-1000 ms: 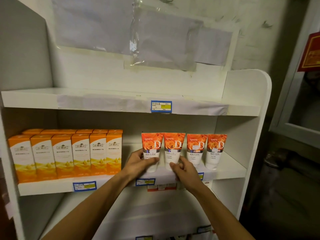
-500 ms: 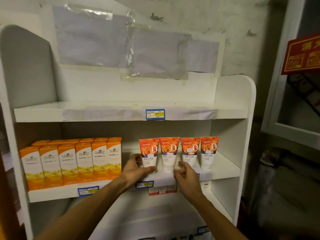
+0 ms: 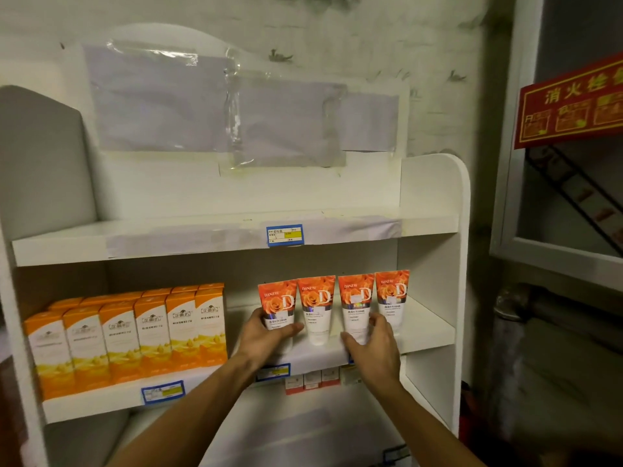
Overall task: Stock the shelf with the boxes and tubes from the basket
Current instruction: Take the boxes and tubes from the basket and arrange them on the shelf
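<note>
Change: since half a second ago the right hand point(image 3: 372, 345) moves from the second tube to the third tube point(image 3: 356, 306), and the view sits a little lower and nearer; the left hand point(image 3: 266, 337) stays on the first tube point(image 3: 277, 306).
Shelf unit: the white shelf unit point(image 3: 435, 264) has a bare top board and a middle shelf point(image 3: 424, 332) that carries all the stock in view.
Boxes: the orange boxes point(image 3: 135, 332) stand upright in a close row on the left part of the middle shelf, with more boxes behind them.
Tubes: four orange-and-white tubes stand cap down in a row on the right part of the same shelf, well apart from the boxes; the second tube point(image 3: 317, 308) and the fourth tube point(image 3: 392, 298) are free of the hands.
Basket: it is not in view.
Left grip: fingers and thumb curl round the lower body of the first tube.
Right grip: fingers curl round the lower part of the third tube, thumb on its left side.
Step in hand: I judge it is the straightening of the tube row.
How to do it well: hold each tube low, near the cap, turn the printed face to the front, keep equal gaps, and release slowly, because such a tube stands on a small cap and can tip its neighbour.
Price tags: the blue tags point(image 3: 162, 392) on the shelf edge should stay uncovered.
</note>
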Demonstrator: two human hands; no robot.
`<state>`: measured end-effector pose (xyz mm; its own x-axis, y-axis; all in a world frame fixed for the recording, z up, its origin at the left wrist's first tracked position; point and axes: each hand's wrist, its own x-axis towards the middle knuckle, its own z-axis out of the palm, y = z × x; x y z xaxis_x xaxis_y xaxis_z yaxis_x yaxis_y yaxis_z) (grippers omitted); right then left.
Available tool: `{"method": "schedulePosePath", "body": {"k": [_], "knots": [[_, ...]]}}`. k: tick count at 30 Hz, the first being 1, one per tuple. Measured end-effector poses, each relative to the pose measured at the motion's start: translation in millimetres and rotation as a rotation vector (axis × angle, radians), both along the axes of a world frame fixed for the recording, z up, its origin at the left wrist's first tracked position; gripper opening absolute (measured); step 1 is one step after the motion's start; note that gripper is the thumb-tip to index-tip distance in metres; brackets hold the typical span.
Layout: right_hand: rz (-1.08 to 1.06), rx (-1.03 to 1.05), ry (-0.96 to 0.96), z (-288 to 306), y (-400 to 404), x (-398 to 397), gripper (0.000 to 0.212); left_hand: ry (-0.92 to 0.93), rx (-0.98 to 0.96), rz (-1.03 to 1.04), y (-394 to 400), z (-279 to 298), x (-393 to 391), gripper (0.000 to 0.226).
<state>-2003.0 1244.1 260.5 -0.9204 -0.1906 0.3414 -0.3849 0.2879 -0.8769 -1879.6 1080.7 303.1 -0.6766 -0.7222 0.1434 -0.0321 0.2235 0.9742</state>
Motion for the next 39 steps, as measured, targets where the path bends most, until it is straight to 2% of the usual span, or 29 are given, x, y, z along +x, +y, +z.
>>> {"method": "schedulePosePath", "body": {"k": [4,10,19,22,24,27,34,39], "knots": [[-0.043,0.032,-0.008,-3,-12,-11,0.079,0.044,0.083,-0.084,-2,-2,-7,0.041],[-0.065,-0.028,-0.001,-14,-14,-21,0.056,0.081,0.125,-0.119,-10,-14,-9,0.034],[-0.064,-0.016,0.044,-15,-15,-22,0.057,0.109,0.078,-0.117,-5,-16,-7,0.031],[-0.154,-0.044,0.072,-17,-16,-11,0.063,0.112,0.070,-0.116,-5,-16,-7,0.031],[-0.221,-0.102,0.165,-21,-17,0,0.054,0.112,0.060,-0.111,-5,-17,-7,0.031],[-0.161,-0.108,0.238,-26,-25,13,0.040,0.125,0.058,-0.088,-5,-17,-8,0.030],[-0.082,0.037,0.167,-15,-62,23,0.074,0.131,0.035,-0.024,-4,-21,-9,0.030],[-0.114,0.112,0.198,-22,-70,22,0.066,0.115,0.014,-0.040,-5,-22,-9,0.030]]}}
